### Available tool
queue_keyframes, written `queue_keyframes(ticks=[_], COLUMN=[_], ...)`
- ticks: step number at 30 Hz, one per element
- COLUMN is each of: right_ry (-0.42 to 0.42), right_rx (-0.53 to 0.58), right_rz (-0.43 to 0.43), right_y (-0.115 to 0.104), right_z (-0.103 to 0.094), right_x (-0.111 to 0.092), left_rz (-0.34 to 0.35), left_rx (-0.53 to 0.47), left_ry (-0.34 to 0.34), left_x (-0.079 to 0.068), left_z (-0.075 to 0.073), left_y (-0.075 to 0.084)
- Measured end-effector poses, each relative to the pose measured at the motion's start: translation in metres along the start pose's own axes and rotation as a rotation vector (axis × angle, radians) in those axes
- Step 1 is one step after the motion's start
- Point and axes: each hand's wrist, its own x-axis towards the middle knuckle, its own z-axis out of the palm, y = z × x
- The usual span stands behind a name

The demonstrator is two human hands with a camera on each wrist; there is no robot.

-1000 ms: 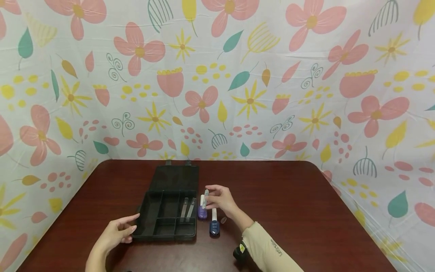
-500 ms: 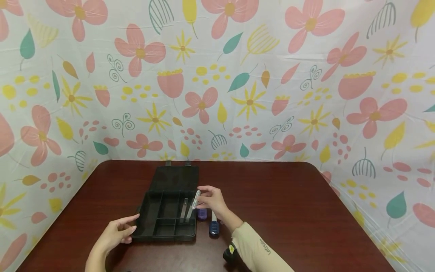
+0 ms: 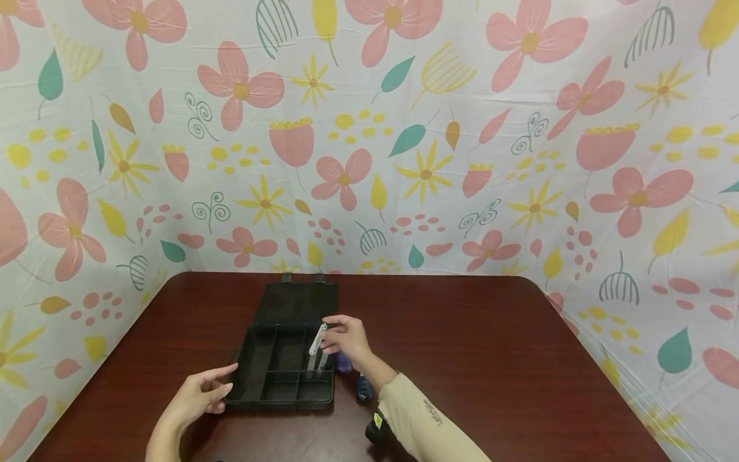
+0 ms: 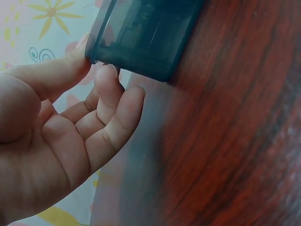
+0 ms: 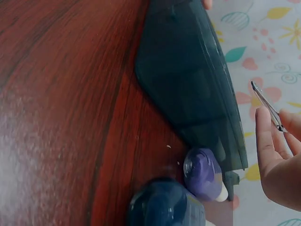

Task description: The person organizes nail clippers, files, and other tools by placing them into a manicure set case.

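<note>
Here's the right sleeve (image 3: pixel 430 428), pale beige, dark lettering (image 3: pixel 432 412) slanting along it, and right beside it a small black piece (image 3: pixel 376 433) showing a yellow patch (image 3: pixel 378 420)! Left hand (image 3: pixel 199 393) and right hand (image 3: pixel 348 340) both bare, left forearm (image 3: pixel 165 437) bare too.

The head view looked forward and down across the table (image 3: pixel 473 359), while the wrist views, close in and tilted, shared the black box (image 3: pixel 280 405) from its left and right sides
</note>
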Motion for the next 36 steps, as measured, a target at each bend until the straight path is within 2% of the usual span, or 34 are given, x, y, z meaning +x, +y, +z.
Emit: queue_keyframes(ticks=[14,24,30,36], right_ry=[-0.004,-0.074,-0.056,-0.031], right_rx=[-0.01,-0.013,-0.038,-0.117], right_rz=[-0.002,0.028,0.028,0.035], right_y=[0.005,0.001,0.013,0.018], right_z=[0.017,0.028,0.033,0.04], right_x=[0.005,0.002,0.007,0.009], left_rz=[-0.001,-0.005,-0.023,-0.03], left_rx=[-0.003,-0.003,-0.001,0.001], left_ry=[-0.005,-0.002,0.01,0.019], left_x=[0.001,0.002,0.002,0.001], left_z=[0.001,0.0,0.001,0.001], left_y=[0.0,0.0,-0.002,-0.002])
